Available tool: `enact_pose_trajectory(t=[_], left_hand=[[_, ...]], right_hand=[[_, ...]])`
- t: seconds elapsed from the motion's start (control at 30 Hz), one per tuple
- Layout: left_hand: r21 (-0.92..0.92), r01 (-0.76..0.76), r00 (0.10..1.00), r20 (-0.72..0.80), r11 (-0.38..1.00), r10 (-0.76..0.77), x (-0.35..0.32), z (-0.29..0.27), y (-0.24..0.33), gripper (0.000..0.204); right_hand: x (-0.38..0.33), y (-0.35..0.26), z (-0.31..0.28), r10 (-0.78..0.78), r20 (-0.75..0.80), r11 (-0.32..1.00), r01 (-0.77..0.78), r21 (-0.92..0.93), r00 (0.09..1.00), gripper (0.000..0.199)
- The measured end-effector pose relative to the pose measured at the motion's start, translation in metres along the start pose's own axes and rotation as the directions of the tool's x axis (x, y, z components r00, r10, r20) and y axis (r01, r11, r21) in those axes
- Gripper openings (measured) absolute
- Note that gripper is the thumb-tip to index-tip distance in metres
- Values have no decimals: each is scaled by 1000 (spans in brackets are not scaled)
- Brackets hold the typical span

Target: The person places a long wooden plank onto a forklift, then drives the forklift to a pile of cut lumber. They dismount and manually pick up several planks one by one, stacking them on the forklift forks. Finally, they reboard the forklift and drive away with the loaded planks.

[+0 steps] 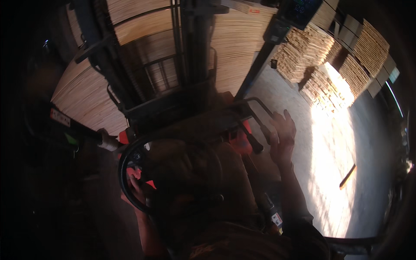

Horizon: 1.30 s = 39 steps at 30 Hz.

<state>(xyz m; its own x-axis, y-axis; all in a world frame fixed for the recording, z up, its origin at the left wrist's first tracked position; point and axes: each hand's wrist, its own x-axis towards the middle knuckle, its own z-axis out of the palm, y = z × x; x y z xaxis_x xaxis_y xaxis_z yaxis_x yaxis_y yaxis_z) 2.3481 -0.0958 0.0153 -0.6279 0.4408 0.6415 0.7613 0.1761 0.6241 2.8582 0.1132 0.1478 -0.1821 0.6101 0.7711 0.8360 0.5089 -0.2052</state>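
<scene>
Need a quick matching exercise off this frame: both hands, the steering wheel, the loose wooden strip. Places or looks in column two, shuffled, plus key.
Column one
1. Left hand
2. Right hand
3. Steering wheel
4. Loose wooden strip

Column two
A. Lying on the floor, at the right of the picture
B. Dark and ring-shaped
C. Beside the levers
D. At the left side of the wheel's rim

Pairs: 1-D, 2-C, 3-B, 4-A
</scene>
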Motion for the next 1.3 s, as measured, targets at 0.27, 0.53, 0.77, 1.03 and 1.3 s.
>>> enact_pose_trajectory(t=[0.27,0.53,0.77,1.03,1.3], left_hand=[[39,81,996,20,996,-82,11,-2,25,23],[-53,82,996,-22,995,-83,6,1,9,31],[-26,108,994,-2,994,-108,9,-2,13,25],[111,93,995,17,989,-95,11,-2,10,18],[95,-83,996,-24,992,86,7,-1,-8,9]], right_hand=[[-75,-9,38,80,-71,994,-74,84,994,22],[-83,-8,37,106,-97,964,-79,254,990,33],[-86,-13,39,109,-58,987,-102,125,992,34],[-56,-31,37,44,-156,962,0,272,987,34],[-36,-50,37,-19,157,974,53,-221,987,27]])
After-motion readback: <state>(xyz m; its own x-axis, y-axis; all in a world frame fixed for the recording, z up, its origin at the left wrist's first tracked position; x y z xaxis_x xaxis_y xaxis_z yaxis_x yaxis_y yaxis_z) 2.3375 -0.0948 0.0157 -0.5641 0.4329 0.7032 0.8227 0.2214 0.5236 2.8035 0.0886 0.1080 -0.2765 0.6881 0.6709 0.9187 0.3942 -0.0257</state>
